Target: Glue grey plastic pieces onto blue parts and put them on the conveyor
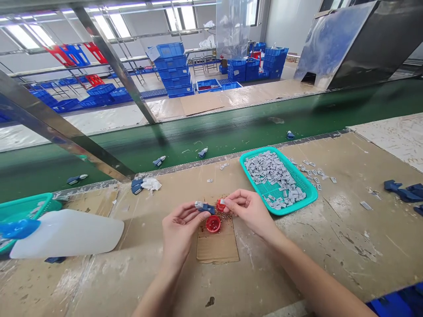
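Observation:
My left hand (181,222) is closed on a small navy plastic part with a light grey tip (205,207), held just above a red cup (213,224). Between the thumb and fingers of my right hand (246,207) is a small light grey plastic piece (222,201), over a second red cup (219,207) that is partly hidden. Both cups are at a brown cardboard piece (217,251), with dark crumbs scattered around them. To the right of my hands, a teal basket (299,203) holds many small grey plastic pieces (269,169).
A white bottle with a blue cap (71,233) lies at left beside another teal basket (49,203). Beyond the table runs a green conveyor belt (231,127) carrying several navy parts (202,152). A slanted metal post (95,154) stands at left. Navy parts (405,192) lie far right.

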Tool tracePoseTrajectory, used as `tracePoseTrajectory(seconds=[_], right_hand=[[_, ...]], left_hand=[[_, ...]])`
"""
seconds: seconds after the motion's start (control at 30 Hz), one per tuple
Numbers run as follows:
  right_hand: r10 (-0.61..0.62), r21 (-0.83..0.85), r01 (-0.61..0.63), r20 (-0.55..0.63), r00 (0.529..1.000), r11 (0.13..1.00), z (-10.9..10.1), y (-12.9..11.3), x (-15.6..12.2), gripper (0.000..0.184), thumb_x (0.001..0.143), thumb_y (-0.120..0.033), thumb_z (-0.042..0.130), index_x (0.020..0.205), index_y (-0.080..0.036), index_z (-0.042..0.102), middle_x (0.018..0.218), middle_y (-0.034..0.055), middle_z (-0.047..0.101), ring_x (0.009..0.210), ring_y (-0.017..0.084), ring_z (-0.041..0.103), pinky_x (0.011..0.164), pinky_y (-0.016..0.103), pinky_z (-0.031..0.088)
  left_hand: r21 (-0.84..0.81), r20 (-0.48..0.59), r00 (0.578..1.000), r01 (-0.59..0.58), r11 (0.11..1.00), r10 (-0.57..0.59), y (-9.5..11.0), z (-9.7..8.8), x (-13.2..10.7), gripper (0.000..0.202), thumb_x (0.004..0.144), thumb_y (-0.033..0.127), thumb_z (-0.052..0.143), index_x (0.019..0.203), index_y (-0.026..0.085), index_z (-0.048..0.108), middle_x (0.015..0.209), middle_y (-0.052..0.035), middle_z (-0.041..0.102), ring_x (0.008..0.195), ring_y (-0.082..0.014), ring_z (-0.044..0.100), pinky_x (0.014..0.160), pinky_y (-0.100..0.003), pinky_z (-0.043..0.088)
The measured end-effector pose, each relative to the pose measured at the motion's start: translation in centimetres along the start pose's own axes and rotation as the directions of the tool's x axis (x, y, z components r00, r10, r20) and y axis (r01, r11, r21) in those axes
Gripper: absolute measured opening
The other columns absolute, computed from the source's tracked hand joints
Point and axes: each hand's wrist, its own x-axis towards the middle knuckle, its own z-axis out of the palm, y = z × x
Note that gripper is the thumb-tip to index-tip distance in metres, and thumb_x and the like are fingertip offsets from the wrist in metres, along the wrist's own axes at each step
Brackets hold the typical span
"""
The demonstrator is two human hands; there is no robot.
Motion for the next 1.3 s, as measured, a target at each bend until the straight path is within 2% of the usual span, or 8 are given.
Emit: tracePoseTrajectory(seconds=[0.33, 0.5, 0.6, 0.77, 0.87, 1.0, 1.17, 1.3], right_hand=[[0.09, 0.054, -0.099, 0.143, 0.986, 0.994, 0.6, -0.5, -0.5, 0.033, 0.071, -0.045, 0.071, 0.075, -0.016, 0.056, 0.069, 0.0047, 0.069, 0.065, 0.017, 0.064, 0.066, 0.029, 0.048], [0.23, -0.027, -0.23, 0.217, 0.949, 0.973, 0.3, -0.5, -0.7, 0.035, 0.073, -0.049, 0.068, 0.077, -0.02, 0.047, 0.05, -0.0064, 0.056, 0.047, 0.011, 0.053, 0.048, 0.021, 0.038], [0.155, -0.087, -0.14, 0.208, 0.966, 0.986, -0.2, -0.9, -0.7, 0.034, 0.074, -0.046, 0.068, 0.085, -0.021, 0.049, 0.051, -0.0071, 0.054, 0.049, 0.012, 0.053, 0.049, 0.021, 0.038], [-0.154, -0.405, 0.1, -0.104, 0.983, 0.909, -4.5, -2.3, 0.0, 0.03, 0.086, -0.045, 0.054, 0.106, -0.022, 0.053, 0.075, 0.0016, 0.066, 0.072, 0.018, 0.062, 0.063, 0.027, 0.045], [-0.25, -0.777, -0.072, -0.288, 0.924, 0.626, -8.5, -2.4, 0.5, 0.027, 0.087, -0.036, 0.054, 0.111, -0.024, 0.059, 0.093, 0.0056, 0.067, 0.084, 0.023, 0.06, 0.066, 0.03, 0.043], [-0.116, -0.935, -0.279, -0.309, 0.944, 0.218, -11.2, -1.5, 1.3, 0.03, 0.077, -0.03, 0.066, 0.105, -0.02, 0.068, 0.099, 0.011, 0.067, 0.099, 0.032, 0.055, 0.074, 0.035, 0.042], [0.042, -0.908, -0.37, -0.369, 0.928, 0.198, -10.6, -0.9, 2.0, 0.014, 0.08, -0.029, 0.063, 0.089, -0.021, 0.071, 0.081, 0.0089, 0.07, 0.081, 0.025, 0.062, 0.062, 0.029, 0.039], [-0.014, -0.91, -0.345, -0.358, 0.934, 0.231, -10.6, -1.2, 1.8, 0.019, 0.087, -0.029, 0.053, 0.086, -0.021, 0.07, 0.078, 0.0079, 0.069, 0.076, 0.024, 0.063, 0.058, 0.028, 0.036]], left_hand=[[-0.011, 0.052, 0.999, 0.018, 1.0, -0.017, 0.3, 1.3, -0.8, 0.026, 0.058, 0.021, 0.081, 0.08, 0.02, 0.067, 0.085, -0.005, 0.074, 0.082, -0.0245, 0.071, 0.078, -0.035, 0.06], [0.063, 0.083, 0.997, -0.007, 0.998, 0.002, 0.6, 1.3, -1.1, 0.021, 0.057, 0.025, 0.08, 0.075, 0.02, 0.07, 0.086, -0.0056, 0.074, 0.082, -0.0265, 0.07, 0.077, -0.038, 0.06], [0.104, 0.21, 0.978, -0.04, 0.994, 0.018, 1.6, 1.4, -0.2, 0.022, 0.057, 0.025, 0.081, 0.077, 0.02, 0.071, 0.086, -0.0056, 0.074, 0.079, -0.0257, 0.071, 0.075, -0.038, 0.061], [0.214, 0.383, 0.917, -0.205, 0.955, 0.111, 2.9, 2.1, 6.8, 0.032, 0.06, 0.03, 0.08, 0.088, 0.017, 0.069, 0.085, -0.0072, 0.073, 0.081, -0.0242, 0.07, 0.079, -0.038, 0.058], [0.5, 0.254, 0.947, -0.302, 0.812, 0.195, 2.5, 2.0, 13.5, 0.039, 0.062, 0.038, 0.077, 0.093, 0.017, 0.067, 0.092, -0.0082, 0.073, 0.089, -0.0235, 0.068, 0.081, -0.033, 0.056], [0.669, 0.172, 0.967, -0.253, 0.699, 0.186, 1.4, 1.1, 20.8, 0.042, 0.062, 0.038, 0.075, 0.095, 0.014, 0.067, 0.083, -0.0113, 0.074, 0.079, -0.0258, 0.069, 0.074, -0.035, 0.054], [0.828, 0.126, 0.976, -0.203, 0.524, 0.179, 1.1, -0.2, 24.5, 0.031, 0.064, 0.041, 0.071, 0.082, 0.015, 0.071, 0.081, -0.013, 0.073, 0.084, -0.0293, 0.067, 0.077, -0.037, 0.05], [0.916, 0.066, 0.977, -0.14, 0.376, 0.203, 1.3, -2.3, 25.3, 0.031, 0.073, 0.04, 0.061, 0.089, 0.015, 0.071, 0.095, -0.0181, 0.07, 0.102, -0.0385, 0.059, 0.085, -0.048, 0.045]])
